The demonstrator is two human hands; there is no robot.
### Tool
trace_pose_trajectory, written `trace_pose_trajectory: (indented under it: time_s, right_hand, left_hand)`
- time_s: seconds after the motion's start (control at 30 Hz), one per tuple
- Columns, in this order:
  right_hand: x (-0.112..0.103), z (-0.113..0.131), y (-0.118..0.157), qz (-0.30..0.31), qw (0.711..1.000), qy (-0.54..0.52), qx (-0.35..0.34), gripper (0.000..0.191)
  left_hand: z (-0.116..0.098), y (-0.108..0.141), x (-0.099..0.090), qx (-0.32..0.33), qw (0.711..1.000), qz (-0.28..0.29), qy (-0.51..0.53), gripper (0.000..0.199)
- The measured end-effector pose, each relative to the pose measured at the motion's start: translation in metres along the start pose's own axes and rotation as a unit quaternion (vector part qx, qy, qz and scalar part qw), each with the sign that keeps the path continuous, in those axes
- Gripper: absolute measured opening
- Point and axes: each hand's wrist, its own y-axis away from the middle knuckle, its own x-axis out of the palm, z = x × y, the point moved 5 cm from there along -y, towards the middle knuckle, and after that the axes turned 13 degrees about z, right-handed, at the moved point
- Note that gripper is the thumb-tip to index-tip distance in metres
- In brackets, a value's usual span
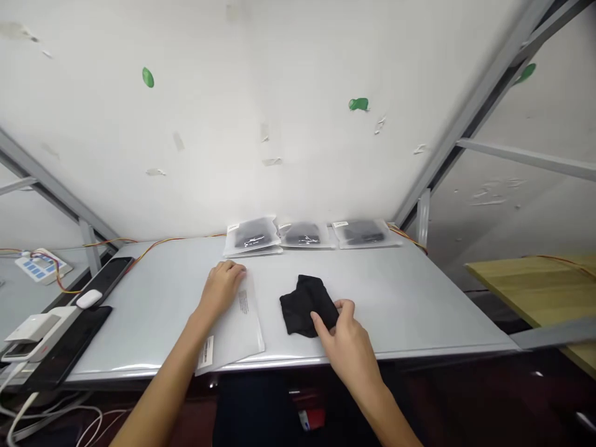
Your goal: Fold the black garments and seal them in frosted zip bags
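My left hand [222, 288] lies on the upper edge of a flat clear plastic bag [235, 329], which has printed text and a white label near its lower corner. Its fingers are together, and I cannot tell whether they grip the bag. To the right, my right hand [347, 344] pinches the lower right side of a crumpled black cloth [305, 304]. The cloth lies on the pale grey table [410, 304], between my hands and apart from the bag.
Along the table's far edge lie three sealed clear bags with dark contents [305, 234]. A black phone [105, 280], white mouse [89, 298] and black pad [77, 341] sit at the left edge. Orange wires run behind. A yellow wooden board [535, 285] stands to the right.
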Motion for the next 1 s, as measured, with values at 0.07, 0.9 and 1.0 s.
trace_pose_trajectory:
  time_s: [0.07,0.9,1.0]
  right_hand:
    - [-0.01,0.007,0.007,-0.046,0.989,0.14,-0.032,0.043]
    - [-0.095,-0.006,-0.043,-0.07,0.994,0.014,-0.078,0.029]
    - [-0.113,-0.043,-0.049,-0.082,0.992,0.1,-0.002,0.025]
  left_hand:
    - [-0.019,0.016,0.005,0.009,1.0,-0.026,-0.007,0.028]
    - [-0.151,0.072,0.07,0.134,0.981,-0.125,0.068,0.023]
    - [-0.159,0.062,0.087,0.178,0.981,-0.075,0.015,0.024]
